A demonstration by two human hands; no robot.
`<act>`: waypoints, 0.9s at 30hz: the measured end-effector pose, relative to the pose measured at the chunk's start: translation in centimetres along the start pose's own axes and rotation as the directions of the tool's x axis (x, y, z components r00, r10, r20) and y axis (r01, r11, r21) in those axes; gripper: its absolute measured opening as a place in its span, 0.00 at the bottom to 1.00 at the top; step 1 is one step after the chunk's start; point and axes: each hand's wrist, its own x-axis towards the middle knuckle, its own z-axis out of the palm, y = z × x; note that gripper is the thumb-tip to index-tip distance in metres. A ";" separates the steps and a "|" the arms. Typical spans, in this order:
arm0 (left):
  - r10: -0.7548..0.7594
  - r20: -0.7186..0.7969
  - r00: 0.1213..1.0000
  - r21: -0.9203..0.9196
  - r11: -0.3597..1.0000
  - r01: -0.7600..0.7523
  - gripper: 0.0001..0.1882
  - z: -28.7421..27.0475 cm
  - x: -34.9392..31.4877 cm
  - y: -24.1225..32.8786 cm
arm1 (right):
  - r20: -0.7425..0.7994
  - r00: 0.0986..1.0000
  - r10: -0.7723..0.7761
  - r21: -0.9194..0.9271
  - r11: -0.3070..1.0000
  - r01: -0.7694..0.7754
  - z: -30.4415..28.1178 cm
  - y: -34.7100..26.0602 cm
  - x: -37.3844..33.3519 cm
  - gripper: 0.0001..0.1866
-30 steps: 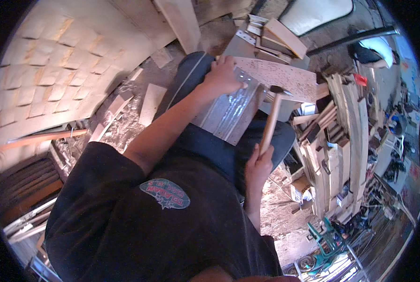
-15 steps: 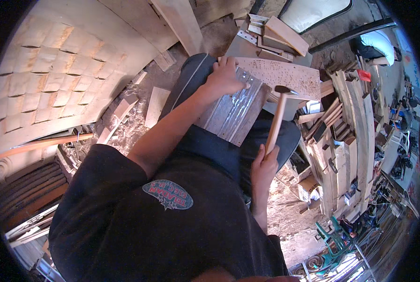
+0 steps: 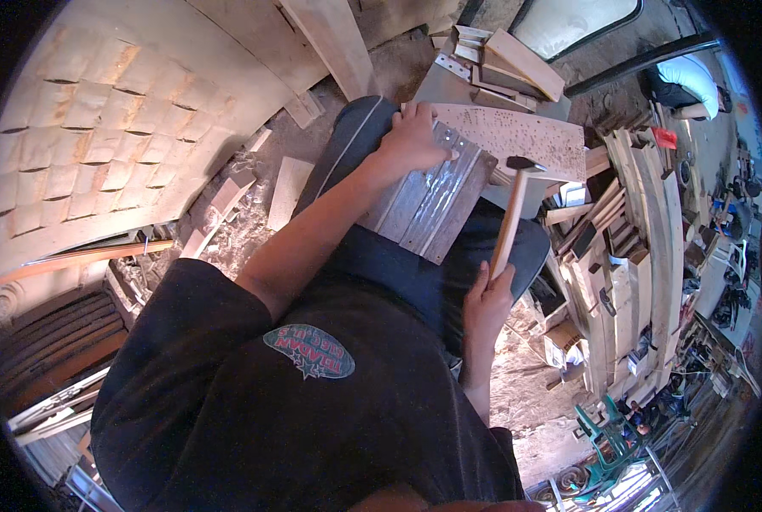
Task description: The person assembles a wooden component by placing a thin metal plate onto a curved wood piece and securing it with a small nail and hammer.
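Observation:
A panel of brown wooden strips (image 3: 428, 200), with a shiny streak down its middle, lies tilted over my lap. My left hand (image 3: 415, 141) grips its far left edge, the thumb resting on the top face. Whether those fingers also pinch a nail is too small to tell. In my right hand (image 3: 489, 299) is a hammer (image 3: 511, 213), held near the end of its pale wooden handle. Its dark head (image 3: 524, 163) is raised beside the panel's right edge, apart from it. Beyond the panel lies a pale board (image 3: 517, 141) dotted with many small holes.
Wood offcuts (image 3: 517, 68) are piled on a stand at the far side. Long planks (image 3: 654, 256) and stacked pieces stand to the right. A large woven-pattern panel (image 3: 99, 128) leans at the left. A person (image 3: 686, 85) crouches at the far right. Shavings litter the floor.
The whole scene has shifted slightly to the right in the picture. Both hands, the panel and the hammer keep nearly the same places relative to each other.

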 end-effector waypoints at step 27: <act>0.284 -0.414 0.865 -0.049 0.942 -0.332 0.49 0.4 -2.8 -3.8 | 0.140 0.973 0.181 0.669 0.707 -0.228 4.7 0.5 3.8 0.17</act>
